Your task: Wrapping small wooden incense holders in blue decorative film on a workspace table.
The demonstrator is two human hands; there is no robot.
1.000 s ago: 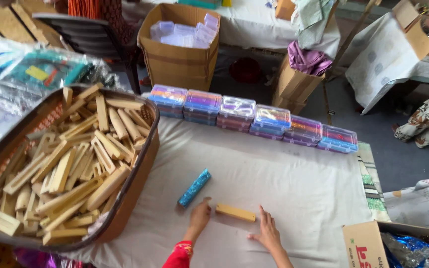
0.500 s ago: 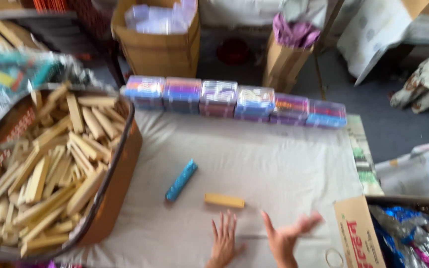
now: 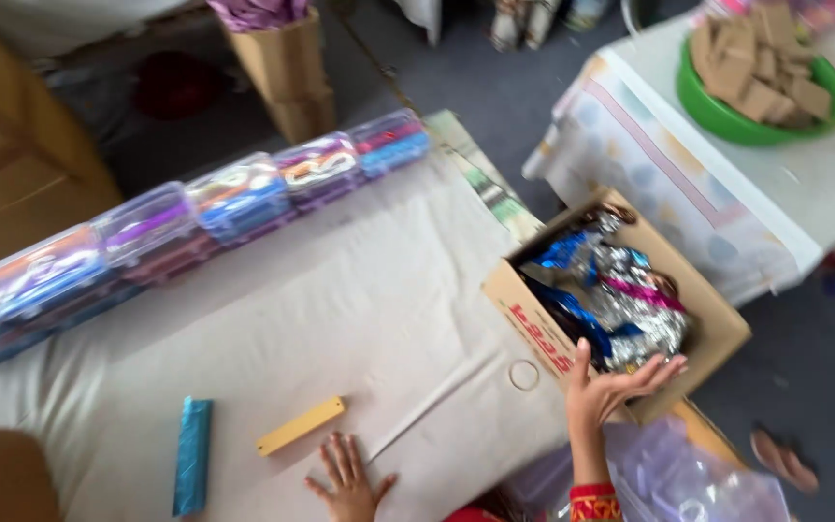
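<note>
Your right hand point(image 3: 613, 389) reaches with open, spread fingers over the near edge of the cardboard box point(image 3: 717, 333), and it holds nothing; the fingertips are just above the shiny foil wrappers point(image 3: 620, 300) in blue, silver and pink that fill the box. The box stands at the 3 o'clock side of the work surface, with its near wall touching the cloth. Your left hand point(image 3: 350, 478) lies flat on the beige cloth point(image 3: 359, 300) at 6 o'clock, fingers apart, also empty, and well apart from the right hand. Just beside the left hand, toward 10 o'clock, lies a yellow wooden stick point(image 3: 302, 425), not touched by it. Farther toward 9 o'clock you see a blue foil-wrapped stick point(image 3: 191, 469) lying on the cloth. A thin rubber ring point(image 3: 524, 375) rests on the cloth near the box wall. Along the far edge of the cloth, from 9 to 12 o'clock, a row of clear packs with colourful content point(image 3: 205, 208) is lined up. At 2 o'clock, on another table, a green bowl point(image 3: 727, 121) holds brown cardboard pieces.
</note>
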